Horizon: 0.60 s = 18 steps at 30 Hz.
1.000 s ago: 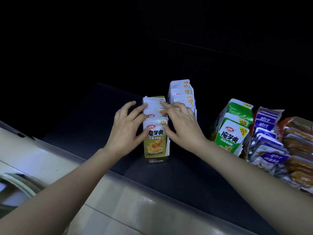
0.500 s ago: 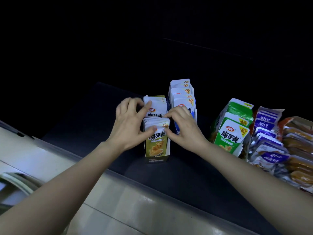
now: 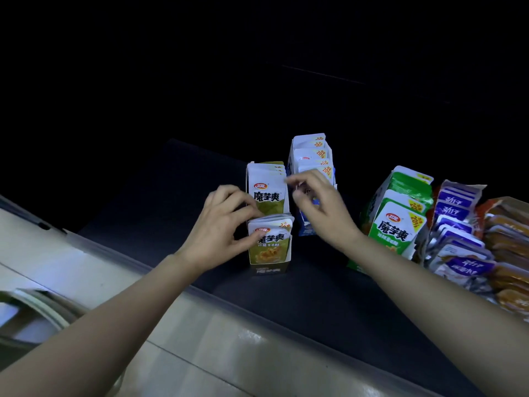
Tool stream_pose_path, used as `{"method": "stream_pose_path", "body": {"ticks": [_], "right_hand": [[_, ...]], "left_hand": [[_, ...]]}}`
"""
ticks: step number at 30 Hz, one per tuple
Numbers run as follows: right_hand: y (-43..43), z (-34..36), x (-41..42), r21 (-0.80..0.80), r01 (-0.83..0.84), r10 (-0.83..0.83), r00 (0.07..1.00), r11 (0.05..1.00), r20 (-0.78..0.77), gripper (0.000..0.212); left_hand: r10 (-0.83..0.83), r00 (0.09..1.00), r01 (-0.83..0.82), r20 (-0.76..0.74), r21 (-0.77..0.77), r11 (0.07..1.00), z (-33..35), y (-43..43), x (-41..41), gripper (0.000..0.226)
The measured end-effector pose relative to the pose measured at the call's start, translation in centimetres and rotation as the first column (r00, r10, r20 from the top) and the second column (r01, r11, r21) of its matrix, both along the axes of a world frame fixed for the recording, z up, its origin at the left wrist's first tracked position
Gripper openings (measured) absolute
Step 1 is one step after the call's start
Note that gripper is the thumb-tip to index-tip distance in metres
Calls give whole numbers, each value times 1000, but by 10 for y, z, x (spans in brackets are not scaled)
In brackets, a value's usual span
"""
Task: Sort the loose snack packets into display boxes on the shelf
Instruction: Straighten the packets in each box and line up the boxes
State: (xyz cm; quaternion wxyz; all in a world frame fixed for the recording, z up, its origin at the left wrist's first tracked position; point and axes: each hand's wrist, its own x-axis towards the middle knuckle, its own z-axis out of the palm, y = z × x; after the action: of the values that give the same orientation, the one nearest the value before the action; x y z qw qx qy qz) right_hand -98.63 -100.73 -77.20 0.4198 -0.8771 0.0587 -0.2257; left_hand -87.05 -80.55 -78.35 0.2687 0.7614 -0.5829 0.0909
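Left hand (image 3: 226, 224) is on the near-left side of the olive display box (image 3: 269, 266). Its thumb lies across the face of the front bundle (image 3: 270, 233) of packets and its fingers curl into the gap behind it, so I'd call that a pinch on the bundle. Right hand (image 3: 320, 207) sits on the other side, in front of the blue box (image 3: 312, 156). Its curled fingertips are right at the top right corner of the rear bundle (image 3: 269, 190). It's blurry there, so I honestly can't tell if it's pinching that corner or just touching it.

The bit that matters: the olive box stands on the dark shelf (image 3: 315, 310) with its long axis running straight away from the person, and the packets stand upright in a row along it. The front bundle sits lower and nearer, the rear one taller and further back, with an open gap between them. So each hand has its own bundle. My guess is the next move is closing that gap along the box's length, either front bundle back or rear bundle forward. The risk is packets tipping into the gap.

Green box (image 3: 400, 219) and the loose purple packets (image 3: 458, 219) sit off to the right, well apart from both hands.
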Motion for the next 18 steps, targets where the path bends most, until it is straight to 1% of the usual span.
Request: {"method": "stream_pose_path", "body": {"ticks": [1,2,5,7,10,12,14,16,17,18], "right_hand": [[-2,3,7,-33,74,-74,997,997,1,25],[-4,6,14,-101,118,-120,993,988,-18,26],[0,9,33,-253,132,-182,965,958,-187,41],[4,10,41,-323,167,-246,943,932,-223,39],[4,13,46,-332,211,-268,954,919,-137,19],[1,14,46,-350,217,-260,962,911,-82,9],[-2,16,45,-367,225,-250,968,903,-22,11],[-4,21,42,-348,249,-251,967,904,39,15],[-5,24,39,-307,262,-254,965,915,68,15],[-6,28,36,-227,263,-250,964,938,86,14]], "left_hand": [[1,1000,-1,-21,-3,1000,0,0,0,32],[0,999,0,-35,-5,1000,0,-1,0,32],[-10,998,9,-60,-17,1000,0,-1,1,32],[-23,997,22,-69,-21,1000,0,0,2,31],[-40,996,38,-74,-26,999,-1,2,2,29],[-33,996,31,-84,-29,999,-2,2,3,30],[-27,996,25,-90,-30,999,-1,3,3,31],[-16,995,14,-96,-31,999,0,3,4,32],[-6,994,3,-106,-30,1000,0,2,4,33],[10,993,-13,-118,-28,1000,0,1,4,33]]}}
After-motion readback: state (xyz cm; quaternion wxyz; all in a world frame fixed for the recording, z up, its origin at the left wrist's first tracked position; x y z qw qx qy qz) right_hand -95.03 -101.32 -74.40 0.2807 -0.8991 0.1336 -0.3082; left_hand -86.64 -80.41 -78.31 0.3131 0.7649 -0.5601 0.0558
